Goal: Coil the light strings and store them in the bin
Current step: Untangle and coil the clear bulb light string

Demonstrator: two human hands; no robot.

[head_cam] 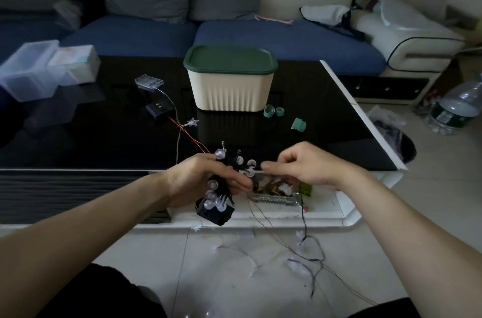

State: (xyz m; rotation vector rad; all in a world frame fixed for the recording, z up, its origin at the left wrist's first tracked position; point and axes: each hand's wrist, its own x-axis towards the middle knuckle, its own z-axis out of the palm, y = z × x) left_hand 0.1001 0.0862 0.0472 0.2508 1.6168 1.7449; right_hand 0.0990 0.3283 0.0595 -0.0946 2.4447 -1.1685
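Observation:
My left hand (200, 179) grips a coiled bundle of black-wired light string with clear round bulbs (221, 179), held over the table's near edge. A black battery box (215, 213) hangs below the bundle. My right hand (300, 166) pinches the string's wire just right of the bundle. The loose rest of the string (310, 252) trails down onto the floor tiles. The cream bin (230, 91) with its dark green lid (229, 58) closed stands on the black table, beyond both hands. A second string with a star light (192, 122) and a clear battery case (148, 81) lies left of the bin.
A small black box (159, 109) sits by the clear case. Green tape rolls (273, 111) and a green cap (298, 125) lie right of the bin. Clear plastic containers (39, 70) stand at the table's far left. A water bottle (459, 106) stands on the floor at right.

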